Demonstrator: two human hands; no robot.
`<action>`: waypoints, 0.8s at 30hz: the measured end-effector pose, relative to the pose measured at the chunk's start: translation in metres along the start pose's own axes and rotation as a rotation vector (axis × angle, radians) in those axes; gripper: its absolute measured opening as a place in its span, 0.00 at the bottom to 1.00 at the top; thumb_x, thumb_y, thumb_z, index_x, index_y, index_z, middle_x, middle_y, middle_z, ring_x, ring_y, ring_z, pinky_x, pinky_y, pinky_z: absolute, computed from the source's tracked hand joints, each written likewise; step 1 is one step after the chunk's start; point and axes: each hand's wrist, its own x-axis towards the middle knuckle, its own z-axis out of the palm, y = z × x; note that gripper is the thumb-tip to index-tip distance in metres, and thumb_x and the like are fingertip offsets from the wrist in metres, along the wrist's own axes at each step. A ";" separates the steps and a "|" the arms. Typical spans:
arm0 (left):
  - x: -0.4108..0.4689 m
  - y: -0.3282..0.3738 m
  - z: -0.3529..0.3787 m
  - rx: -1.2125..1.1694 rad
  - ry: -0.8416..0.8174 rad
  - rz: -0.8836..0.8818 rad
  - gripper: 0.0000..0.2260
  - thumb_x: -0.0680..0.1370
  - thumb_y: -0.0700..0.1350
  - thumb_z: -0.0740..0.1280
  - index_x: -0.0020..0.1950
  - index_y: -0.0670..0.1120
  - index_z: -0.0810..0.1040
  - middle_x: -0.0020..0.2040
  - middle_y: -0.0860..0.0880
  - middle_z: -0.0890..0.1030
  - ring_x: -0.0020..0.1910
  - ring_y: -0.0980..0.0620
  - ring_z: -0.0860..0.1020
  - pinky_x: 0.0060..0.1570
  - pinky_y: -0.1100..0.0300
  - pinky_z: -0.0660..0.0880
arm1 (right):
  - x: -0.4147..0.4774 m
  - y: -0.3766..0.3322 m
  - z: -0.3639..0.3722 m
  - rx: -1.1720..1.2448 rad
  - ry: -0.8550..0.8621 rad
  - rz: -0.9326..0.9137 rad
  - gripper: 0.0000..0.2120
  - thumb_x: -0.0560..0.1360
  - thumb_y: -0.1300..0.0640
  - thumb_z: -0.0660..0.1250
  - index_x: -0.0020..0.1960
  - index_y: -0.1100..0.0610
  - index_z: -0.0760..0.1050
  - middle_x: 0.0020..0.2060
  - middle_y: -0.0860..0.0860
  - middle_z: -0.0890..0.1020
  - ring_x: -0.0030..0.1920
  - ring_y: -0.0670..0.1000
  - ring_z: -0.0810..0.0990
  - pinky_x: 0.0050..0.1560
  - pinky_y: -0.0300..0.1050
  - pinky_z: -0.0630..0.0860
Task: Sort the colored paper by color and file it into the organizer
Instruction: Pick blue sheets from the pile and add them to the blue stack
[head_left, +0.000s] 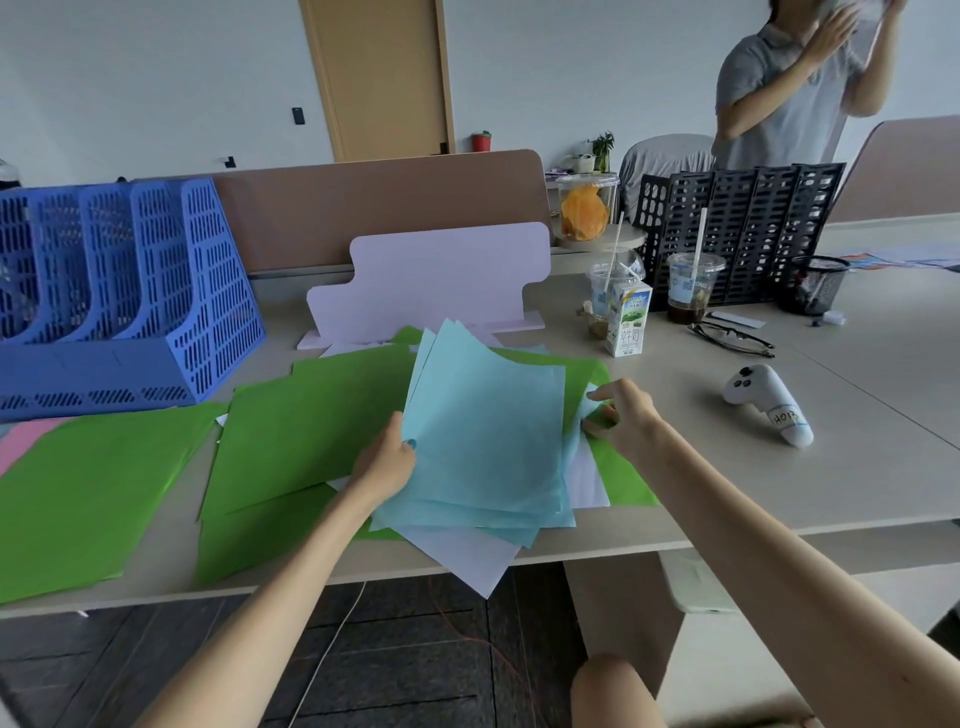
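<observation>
Our left hand (387, 460) grips the blue sheets (483, 431), our right hand (623, 415) pinches a loose sheet (576, 447); we should draw it off the green paper (291, 431), then square edges

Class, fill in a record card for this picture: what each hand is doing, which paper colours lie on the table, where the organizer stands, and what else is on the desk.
Left hand: grips the left edge of the light blue sheets
Right hand: pinches their right edge
Paper on table: green sheets; pink sheet far left; white sheets beneath the blue
Organizer: blue organizer, back left
Other things: milk carton, glasses, white controller
</observation>
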 end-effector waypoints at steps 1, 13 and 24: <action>0.000 -0.001 -0.001 -0.020 -0.005 0.001 0.07 0.80 0.38 0.54 0.55 0.47 0.65 0.54 0.49 0.75 0.52 0.42 0.75 0.49 0.53 0.70 | 0.001 0.002 0.002 0.018 0.023 0.000 0.23 0.71 0.70 0.64 0.65 0.65 0.67 0.42 0.55 0.66 0.38 0.51 0.69 0.36 0.47 0.77; -0.005 0.002 -0.005 -0.271 -0.014 -0.043 0.16 0.81 0.37 0.55 0.69 0.45 0.66 0.65 0.56 0.68 0.63 0.53 0.67 0.58 0.59 0.63 | 0.002 0.030 0.011 -0.625 0.104 -0.230 0.04 0.69 0.64 0.68 0.36 0.61 0.77 0.36 0.57 0.80 0.35 0.56 0.81 0.43 0.50 0.82; -0.003 0.000 -0.018 -0.537 0.104 -0.094 0.17 0.80 0.34 0.55 0.66 0.46 0.71 0.59 0.52 0.75 0.57 0.51 0.72 0.54 0.59 0.66 | 0.000 0.014 0.008 -0.566 0.275 -0.488 0.13 0.79 0.59 0.56 0.35 0.58 0.66 0.33 0.56 0.72 0.37 0.55 0.68 0.37 0.46 0.63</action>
